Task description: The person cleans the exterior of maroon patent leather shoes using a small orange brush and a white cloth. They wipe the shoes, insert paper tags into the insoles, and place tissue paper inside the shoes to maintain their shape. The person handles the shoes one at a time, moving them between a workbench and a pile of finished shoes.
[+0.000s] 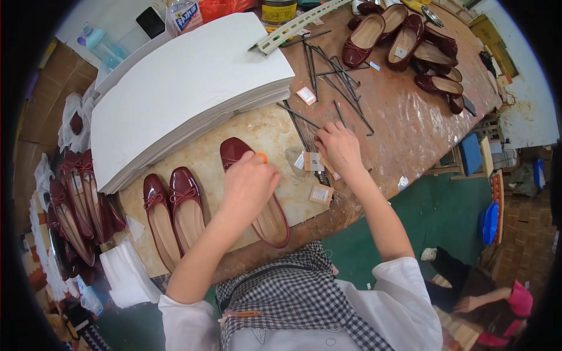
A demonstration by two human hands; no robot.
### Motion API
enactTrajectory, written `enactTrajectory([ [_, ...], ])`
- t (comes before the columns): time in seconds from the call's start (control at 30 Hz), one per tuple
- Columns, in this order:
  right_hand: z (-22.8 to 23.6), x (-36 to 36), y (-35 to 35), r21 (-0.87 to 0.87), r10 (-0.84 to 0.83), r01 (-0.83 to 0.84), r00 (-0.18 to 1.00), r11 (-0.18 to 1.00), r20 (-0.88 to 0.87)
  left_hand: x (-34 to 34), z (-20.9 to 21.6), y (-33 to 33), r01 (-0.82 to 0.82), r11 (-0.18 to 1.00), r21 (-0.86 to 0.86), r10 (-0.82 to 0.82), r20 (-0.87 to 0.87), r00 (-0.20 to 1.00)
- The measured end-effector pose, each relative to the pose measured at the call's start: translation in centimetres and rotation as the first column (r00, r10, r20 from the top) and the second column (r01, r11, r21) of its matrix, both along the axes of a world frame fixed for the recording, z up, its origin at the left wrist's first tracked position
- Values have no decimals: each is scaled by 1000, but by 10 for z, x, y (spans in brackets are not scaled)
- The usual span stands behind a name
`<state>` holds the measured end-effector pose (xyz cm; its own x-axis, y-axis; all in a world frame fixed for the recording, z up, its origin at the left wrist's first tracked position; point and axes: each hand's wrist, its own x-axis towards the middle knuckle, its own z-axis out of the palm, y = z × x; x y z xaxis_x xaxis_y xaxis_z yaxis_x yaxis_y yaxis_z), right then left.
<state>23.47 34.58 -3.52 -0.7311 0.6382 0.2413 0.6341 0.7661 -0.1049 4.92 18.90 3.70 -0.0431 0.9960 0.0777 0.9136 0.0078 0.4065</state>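
A burgundy ballet flat with a bow (271,219) lies on the pale stained board (234,126) in front of me. My left hand (249,184) is over its middle with curled fingers, and a small orange item (261,158) pokes out at the fingertips. To the left, a matching pair of flats, the left shoe (157,216) and the right shoe (187,205), lies toes away from me. My right hand (339,146) is closed at the board's right edge, by thin black rods (298,116) and cardboard tags (314,165); its fingertips hide what they pinch.
A tall stack of white paper (193,76) fills the back left. More burgundy flats are heaped at the far right (404,44) and left (76,199). Bent black rods (345,82) lie on the brown tabletop (410,111). Another person (492,298) sits at the lower right.
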Motion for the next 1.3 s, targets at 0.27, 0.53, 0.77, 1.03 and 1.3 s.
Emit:
enactTrajectory([
  [0.27,35,17,-5,-457,-188,-70,850,886,-493,29,-8,21,-90,996,-6,88,295,951],
  [0.53,64,27,-42,-697,-850,-685,222,213,-478,64,-1,51,158,986,-56,-108,513,851],
  [0.77,64,71,-33,-697,-772,-577,170,426,-613,78,-28,79,80,997,15,-80,59,995],
  [1.03,58,93,-50,-838,-742,-232,391,494,-545,94,-69,92,2,998,57,-2,-1,1000],
  [1.3,45,79,-68,-817,-646,-166,535,552,-545,64,-18,73,-28,972,-235,158,557,815],
])
